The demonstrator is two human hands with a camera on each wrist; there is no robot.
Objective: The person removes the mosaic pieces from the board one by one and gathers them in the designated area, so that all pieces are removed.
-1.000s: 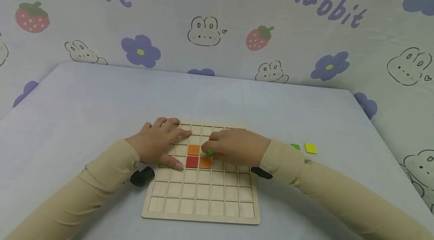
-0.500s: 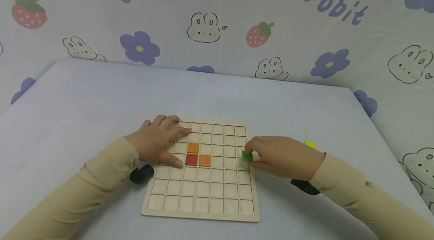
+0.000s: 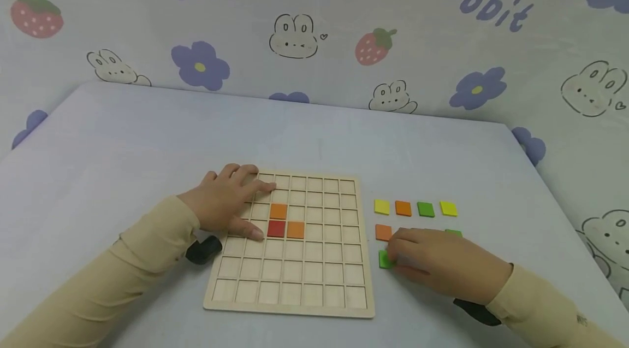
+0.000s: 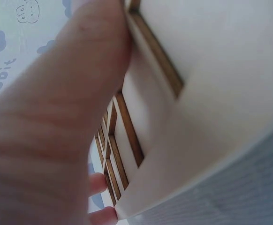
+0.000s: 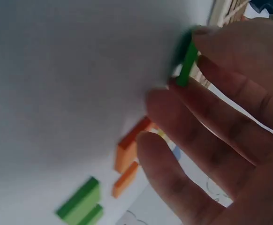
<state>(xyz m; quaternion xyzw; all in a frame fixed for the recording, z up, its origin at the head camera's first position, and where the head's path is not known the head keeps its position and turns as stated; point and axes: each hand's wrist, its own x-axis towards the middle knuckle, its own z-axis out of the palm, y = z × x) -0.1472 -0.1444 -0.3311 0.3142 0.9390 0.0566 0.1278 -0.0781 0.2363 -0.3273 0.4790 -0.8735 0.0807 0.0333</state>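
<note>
We spread the left hand [image 3: 221,203] over the left side of the grid board [image 3: 290,269], its fingers extended and holding nothing. The left thumb tip rests just beside the red tile [image 3: 276,229], which sits in a cell to the right of it. One orange tile [image 3: 278,211] lies in the cell beyond the red one, between the levels of the left index fingertip and thumb tip; a second orange tile [image 3: 295,230] lies farther right of the thumb.

We pinch the green tile [image 3: 385,259] between the thumb and fingertip of the right hand [image 3: 442,260] — clear of the board, which lies left of these fingertips. Whether the tile touches the table [image 3: 319,135], we cannot tell. Just beyond the right fingertips lies a loose orange tile [image 3: 383,232]; farther beyond the fingers — a row of four tiles [image 3: 403,208].
</note>
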